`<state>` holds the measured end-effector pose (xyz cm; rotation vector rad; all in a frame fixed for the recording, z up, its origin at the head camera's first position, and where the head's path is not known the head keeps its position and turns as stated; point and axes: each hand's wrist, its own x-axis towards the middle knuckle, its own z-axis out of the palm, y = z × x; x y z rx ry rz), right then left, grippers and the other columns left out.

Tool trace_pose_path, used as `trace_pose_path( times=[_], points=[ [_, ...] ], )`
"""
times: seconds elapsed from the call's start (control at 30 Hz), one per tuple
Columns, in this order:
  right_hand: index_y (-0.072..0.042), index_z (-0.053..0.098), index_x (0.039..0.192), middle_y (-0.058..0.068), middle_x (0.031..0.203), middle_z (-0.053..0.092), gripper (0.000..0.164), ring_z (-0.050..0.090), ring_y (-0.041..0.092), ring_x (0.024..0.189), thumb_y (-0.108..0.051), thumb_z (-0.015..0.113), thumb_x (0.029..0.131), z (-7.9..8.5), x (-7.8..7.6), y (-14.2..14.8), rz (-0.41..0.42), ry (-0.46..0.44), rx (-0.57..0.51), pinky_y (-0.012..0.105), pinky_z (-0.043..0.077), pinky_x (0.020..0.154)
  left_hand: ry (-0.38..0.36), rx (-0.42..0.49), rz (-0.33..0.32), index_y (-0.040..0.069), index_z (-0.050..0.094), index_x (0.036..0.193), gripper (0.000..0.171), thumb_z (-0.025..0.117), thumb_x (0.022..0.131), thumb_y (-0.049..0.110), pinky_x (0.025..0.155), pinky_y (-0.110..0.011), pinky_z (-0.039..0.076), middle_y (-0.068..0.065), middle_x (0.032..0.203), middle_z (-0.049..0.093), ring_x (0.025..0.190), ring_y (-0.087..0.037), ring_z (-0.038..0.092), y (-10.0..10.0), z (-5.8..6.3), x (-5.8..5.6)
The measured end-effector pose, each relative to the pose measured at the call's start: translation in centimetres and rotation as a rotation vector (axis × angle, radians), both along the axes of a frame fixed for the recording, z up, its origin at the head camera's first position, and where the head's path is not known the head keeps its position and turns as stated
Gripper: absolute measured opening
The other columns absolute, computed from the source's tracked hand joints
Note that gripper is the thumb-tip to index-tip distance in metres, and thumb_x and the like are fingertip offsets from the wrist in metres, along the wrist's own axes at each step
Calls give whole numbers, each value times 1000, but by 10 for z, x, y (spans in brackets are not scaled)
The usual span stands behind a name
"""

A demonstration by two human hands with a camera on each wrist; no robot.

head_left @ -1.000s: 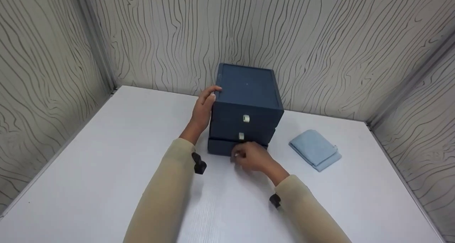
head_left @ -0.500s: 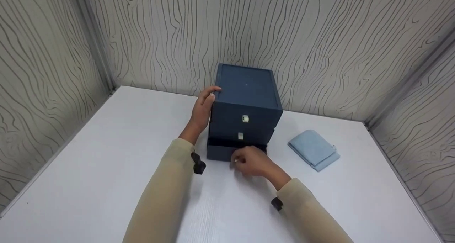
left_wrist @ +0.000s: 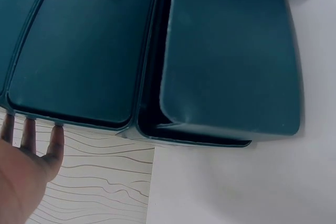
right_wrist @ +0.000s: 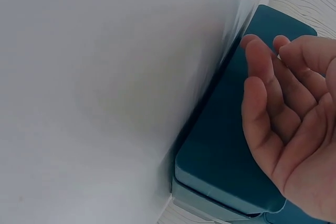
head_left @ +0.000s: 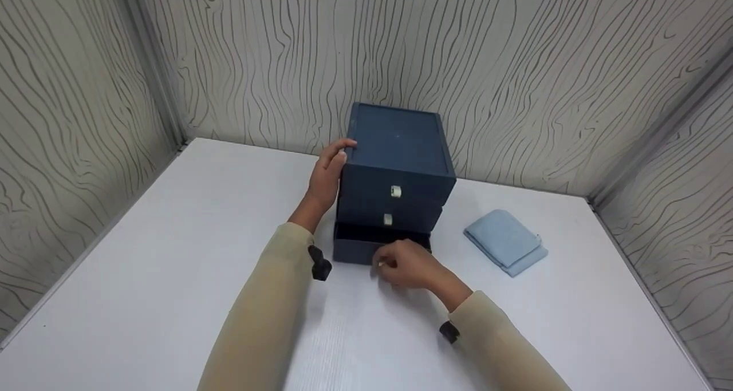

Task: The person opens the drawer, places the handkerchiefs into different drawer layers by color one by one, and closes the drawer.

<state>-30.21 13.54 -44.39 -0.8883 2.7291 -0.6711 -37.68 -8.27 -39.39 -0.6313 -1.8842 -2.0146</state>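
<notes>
A dark blue chest of drawers (head_left: 401, 136) stands against the back wall, with pale knobs (head_left: 395, 191) on its two upper drawers. Its bottom drawer (head_left: 352, 251) is pulled partway out; a dark strip of the inside shows above its front. In the right wrist view, my right hand (right_wrist: 299, 114) pinches that drawer's knob between thumb and forefinger, the knob mostly hidden. My left hand (head_left: 326, 176) rests against the chest's left side, a fingertip over the top edge. In the left wrist view its fingers are extended against the side, and the drawer front (left_wrist: 231, 51) juts out.
A folded light blue cloth (head_left: 507, 241) lies on the white table (head_left: 200, 236) to the right of the chest. Wood-grain patterned panels (head_left: 275, 59) enclose the table at the back and sides. A black wrist mount (head_left: 320, 265) is on the left sleeve.
The bottom drawer has slid out toward me, widening the dark gap above its front. My right hand has moved back with it. The left hand has stayed in place.
</notes>
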Motion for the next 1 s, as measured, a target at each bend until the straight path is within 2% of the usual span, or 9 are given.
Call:
trace_pose_path(
  times=[0.2,0.53,0.6,0.7,0.77,0.8,0.83,0.9,1.0],
  points=[
    [-16,75,94,-8,78,66,20,52,6,60,-8,60,84,1,5,-1,17,-14,18,24,45,54,-5,-2,4,1,50,131,37,33,103,16,70,-28,36,-14,134,42,66,-11,34,0,2,2],
    [-18,75,92,-9,74,65,21,54,7,57,-8,59,84,3,14,-1,10,-72,26,25,46,53,13,-35,21,3,52,130,38,33,102,20,75,-30,36,-14,145,37,70,-11,35,-1,0,2],
    [-18,75,91,-10,74,65,21,54,6,57,-8,59,84,3,16,-1,16,-74,29,25,46,53,11,-32,21,3,52,130,37,33,103,20,73,-29,36,-12,141,41,68,-11,35,-1,0,2],
    [-18,75,90,-10,72,65,22,54,5,55,-7,58,83,4,20,-1,32,-76,32,24,46,52,1,-33,24,4,52,131,37,33,104,20,69,-28,37,-9,116,50,65,-11,34,-1,0,2],
    [-18,75,90,-10,70,65,23,55,5,54,-6,57,83,5,23,-1,37,-86,34,24,46,52,-9,-39,28,6,52,132,37,33,104,21,65,-29,36,-7,101,47,61,-14,32,-1,1,2],
    [-17,75,90,-10,69,65,23,56,5,54,-5,57,83,6,25,-1,36,-95,34,24,46,52,-12,-45,31,7,52,132,37,33,104,21,65,-29,36,-7,101,47,61,-15,31,-1,1,2],
    [-17,75,90,-9,69,65,24,56,5,53,-5,57,83,6,27,-2,32,-109,34,24,47,52,-15,-50,33,7,52,132,37,32,104,22,65,-29,36,-8,103,47,62,-16,31,-1,0,2],
    [-18,75,91,-9,69,65,23,56,5,54,-5,57,82,7,30,-2,20,-130,36,24,47,52,-19,-58,39,8,52,132,37,32,104,23,69,-30,37,-9,120,48,67,-17,34,-1,0,2],
    [-18,75,92,-10,70,65,23,56,6,54,-6,58,83,8,36,-1,9,-150,33,25,47,51,-21,-62,45,8,52,131,37,33,103,23,74,-30,37,-9,143,40,72,-15,36,0,0,2]
  ],
)
